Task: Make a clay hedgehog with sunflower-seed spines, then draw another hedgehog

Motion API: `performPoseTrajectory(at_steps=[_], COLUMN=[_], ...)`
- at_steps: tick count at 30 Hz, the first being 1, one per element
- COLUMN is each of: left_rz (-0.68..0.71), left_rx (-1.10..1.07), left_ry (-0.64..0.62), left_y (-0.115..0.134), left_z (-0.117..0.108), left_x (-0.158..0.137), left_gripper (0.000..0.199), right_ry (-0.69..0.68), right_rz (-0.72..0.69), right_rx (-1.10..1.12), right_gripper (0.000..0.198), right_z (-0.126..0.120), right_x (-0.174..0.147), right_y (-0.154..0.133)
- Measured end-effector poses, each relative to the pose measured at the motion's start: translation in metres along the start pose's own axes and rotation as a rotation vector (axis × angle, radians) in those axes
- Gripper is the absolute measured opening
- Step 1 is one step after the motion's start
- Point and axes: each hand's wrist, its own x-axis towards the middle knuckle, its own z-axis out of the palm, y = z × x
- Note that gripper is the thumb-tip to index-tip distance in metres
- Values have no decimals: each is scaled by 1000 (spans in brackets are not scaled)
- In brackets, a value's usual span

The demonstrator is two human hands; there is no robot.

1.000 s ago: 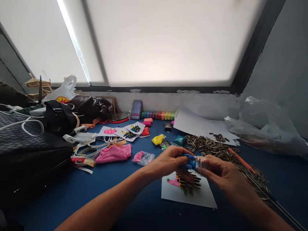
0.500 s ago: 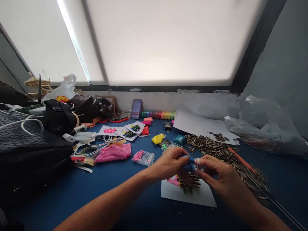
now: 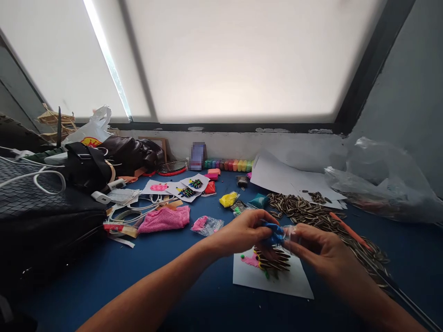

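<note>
Between my hands is a small clear plastic bag of blue clay [image 3: 275,234]. My left hand [image 3: 247,230] is closed around its blue, filled side. The clear end is pinched in the fingers of my right hand [image 3: 316,244]. Below them on the table lies a white paper card [image 3: 252,280]. It carries a hedgehog figure [image 3: 273,262] with a pink clay face, a green dot at the snout, green clay beneath and sunflower seeds as spines. My hands partly cover its top.
A heap of sunflower seeds [image 3: 311,216] with an orange-handled tool [image 3: 351,231] spreads to the right. Clay packets, yellow [image 3: 229,199], teal [image 3: 259,201] and pink [image 3: 206,225], lie ahead. A pink cloth [image 3: 164,219], finished cards [image 3: 187,191] and a black bag [image 3: 51,230] are left.
My right hand has shifted slightly right, and more of the bag's clear end shows between the hands. My left hand keeps its hold. More of the hedgehog is visible.
</note>
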Motion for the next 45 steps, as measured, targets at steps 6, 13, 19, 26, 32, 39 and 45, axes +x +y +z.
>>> performPoseTrajectory(at_steps=[6,13,19,26,32,39,45], left_rz=[31,24,37,8,26,26,41], left_rx=[-30,47,-2,67,-5,-14,-41], left_ry=[5,-85,-118,6,11,90,126], left_y=[1,-4,-2,4,3,1,-5], left_z=[6,-3,-4,8,1,3,6], left_x=[-1,1,0,-1,0,-1,2], left_gripper=[24,39,31,27,36,50,53], right_ry=[127,112,153,213,230,179,130], right_rz=[-63,68,34,-82,-30,-49,-19], right_rx=[-101,9,35,-17,174,167,134], right_gripper=[33,32,31,29,29,22,25], right_z=[4,5,5,10,8,11,10], right_x=[-2,-1,-1,-3,2,0,-2], right_y=[-5,-7,4,-6,-2,0,-2])
